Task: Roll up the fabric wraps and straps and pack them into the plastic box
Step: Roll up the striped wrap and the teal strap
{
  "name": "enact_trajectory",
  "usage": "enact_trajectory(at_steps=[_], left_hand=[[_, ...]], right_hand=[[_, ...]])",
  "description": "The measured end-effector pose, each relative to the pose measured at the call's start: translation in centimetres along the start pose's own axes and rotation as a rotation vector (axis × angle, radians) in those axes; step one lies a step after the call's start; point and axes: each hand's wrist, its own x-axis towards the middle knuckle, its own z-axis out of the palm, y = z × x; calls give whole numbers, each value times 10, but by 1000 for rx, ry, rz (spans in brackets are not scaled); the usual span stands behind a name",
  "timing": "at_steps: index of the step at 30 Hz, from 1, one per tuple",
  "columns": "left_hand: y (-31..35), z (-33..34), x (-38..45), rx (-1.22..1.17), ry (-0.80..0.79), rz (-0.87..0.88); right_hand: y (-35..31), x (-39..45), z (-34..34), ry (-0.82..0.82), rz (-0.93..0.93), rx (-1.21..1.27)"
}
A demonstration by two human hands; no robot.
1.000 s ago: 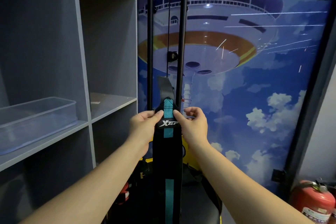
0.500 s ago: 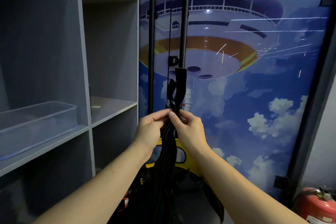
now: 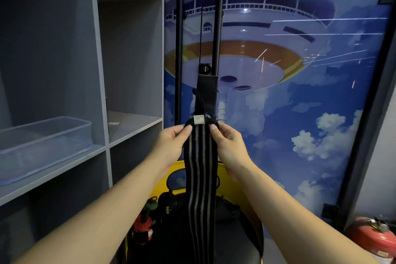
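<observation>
My left hand [image 3: 171, 143] and right hand [image 3: 229, 143] pinch the striped wrap [image 3: 201, 169] mid-frame; uneven tension between my 2 grips could skew the roll or let its loose tail unravel.

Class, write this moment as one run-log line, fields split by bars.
step: start rolling | left hand: pinches wrap top | right hand: pinches wrap top | box: on shelf, nothing in it

Two bare hands [image 3: 171, 146] [image 3: 229, 146], one long black fabric wrap with grey stripes [image 3: 201, 167], one clear plastic box [image 3: 42, 135], two tall black poles [image 3: 179, 49] [image 3: 218, 28], one red fire extinguisher [image 3: 372, 236]
</observation>
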Motion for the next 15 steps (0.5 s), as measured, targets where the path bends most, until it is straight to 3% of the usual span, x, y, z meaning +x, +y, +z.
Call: enact_trajectory(at_steps=[5, 15], left_hand=[[6, 2, -9, -84, -66, -7], [12, -1, -23, -194, 13, -85]], right_hand=[[-5, -5, -6, 11, 19, -45], [-15, -21, -5, 10, -86, -176]])
